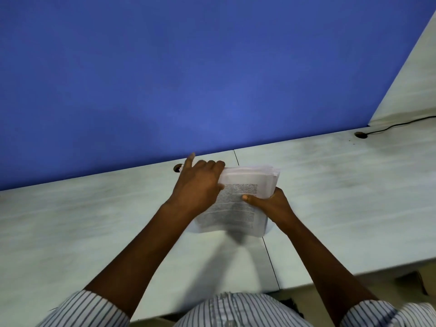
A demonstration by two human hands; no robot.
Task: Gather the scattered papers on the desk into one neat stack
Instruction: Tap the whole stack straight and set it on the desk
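**Editor:** What sits at the far left?

**Photographer:** A pale desk (94,220) below a blue partition (188,79). A cable hole (177,168) opens at ten o'clock from the left hand.

**Editor:** And that hand?

**Photographer:** The left hand (198,185) grips the stack of papers (238,204) at the stack's ten o'clock corner. Its fingers curl over the edge, its thumb lies on the printed top sheet, and the index finger points straight toward twelve.

**Editor:** Where is the stack?

**Photographer:** Mid-desk, between the two hands, printed side up, over the seam (271,260) that crosses the desktop. A shadow falls at its six o'clock. Motion blur hides whether its near edge touches the desk.

**Editor:** The other side?

**Photographer:** The right hand (271,204) pinches the stack at four o'clock, with the thumb on top and the fingers under the sheets.

**Editor:** Farther right?

**Photographer:** A second cable hole (361,135) lies at two o'clock from the stack, with a black cable (396,125) leading off toward three. Striped sleeves (89,310) show at the bottom, rolled above the forearms.
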